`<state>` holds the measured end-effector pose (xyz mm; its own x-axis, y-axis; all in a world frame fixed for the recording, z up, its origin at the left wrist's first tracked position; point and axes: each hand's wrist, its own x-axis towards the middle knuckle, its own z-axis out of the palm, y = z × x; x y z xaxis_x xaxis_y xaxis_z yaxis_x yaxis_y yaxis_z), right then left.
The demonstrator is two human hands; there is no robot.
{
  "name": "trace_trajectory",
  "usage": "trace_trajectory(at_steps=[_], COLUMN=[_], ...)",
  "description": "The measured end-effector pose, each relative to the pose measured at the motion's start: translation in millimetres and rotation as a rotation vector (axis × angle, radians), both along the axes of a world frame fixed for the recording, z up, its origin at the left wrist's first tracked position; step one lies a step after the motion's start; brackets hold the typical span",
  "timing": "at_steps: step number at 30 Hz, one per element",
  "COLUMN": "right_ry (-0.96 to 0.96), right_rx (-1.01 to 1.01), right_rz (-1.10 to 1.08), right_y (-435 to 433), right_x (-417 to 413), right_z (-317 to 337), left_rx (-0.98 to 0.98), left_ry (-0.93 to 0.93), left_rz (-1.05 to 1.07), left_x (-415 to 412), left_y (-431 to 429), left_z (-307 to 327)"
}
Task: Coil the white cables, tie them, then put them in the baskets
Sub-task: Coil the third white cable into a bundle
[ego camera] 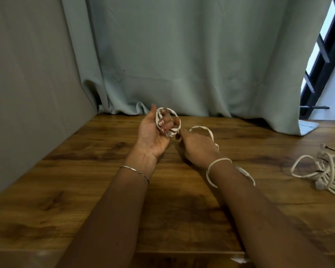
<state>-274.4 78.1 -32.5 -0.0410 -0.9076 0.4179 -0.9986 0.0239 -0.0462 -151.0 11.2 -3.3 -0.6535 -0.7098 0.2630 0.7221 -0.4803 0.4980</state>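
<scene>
Left hand [153, 135] palm up, fingers curled through a small coil of white cable [168, 108], gripping the finished turns at about 1 o'clock of the palm, lifted just clear of the worktop [85, 171]. Right hand [198, 148] knuckles up at 4 o'clock of the coil, fingers bent under and, by the look of it, pinching the running strand just beside the turns; fingertips themselves hidden.

Thin, light, limp stuff, likely springy enough to uncoil once let go. Probably slick, so best held across all the turns at once, never by a single strand. Slack arcs over the back of the right hand, wraps that wrist, and trails off at 5 o'clock with a small inline lump; likely to snag there unless slipped off the wrist before more turns go on.

Further out, at 3 o'clock near the worktop's edge, loose cables [323, 176] in a tangle, white with a dark thin wire among them, untouched. Curtain [182, 55] along the back at 12 o'clock. No baskets in view.
</scene>
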Motion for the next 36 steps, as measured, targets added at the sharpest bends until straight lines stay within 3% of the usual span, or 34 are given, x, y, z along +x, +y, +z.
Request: trace_trajectory(at_steps=[3,8,13,17,21,25,31,36], right_ry=[0.043,0.152,0.161,0.161,0.204,0.235,0.232,0.219], right_rx=[0.019,0.02,-0.04,-0.012,-0.11,-0.169,-0.242,-0.279], right_rz=[0.076,0.127,0.142,0.159,0.155,0.052,0.017,-0.041], right_y=[0,6,19,25,29,32,22,17], right_x=[10,21,19,21,20,9,-8,-19], right_z=[2,6,15,16,21,27,21,19], left_rx=[0.087,0.066,-0.326,-0.518,-0.894,-1.053,-0.801,-0.725], left_ry=[0.085,-0.096,-0.56,-0.68,-1.019,-1.218,-1.104,-1.067], left_rz=[0.129,0.378,0.632,0.747,0.984,0.829,0.261,0.067], left_x=[2,-1,-13,-13,-10,-12,-8,-6], left_y=[-4,-5,-2,-6,-11,-14,0,9], left_z=[-1,-1,-8,-13,-23,-29,-23,-14])
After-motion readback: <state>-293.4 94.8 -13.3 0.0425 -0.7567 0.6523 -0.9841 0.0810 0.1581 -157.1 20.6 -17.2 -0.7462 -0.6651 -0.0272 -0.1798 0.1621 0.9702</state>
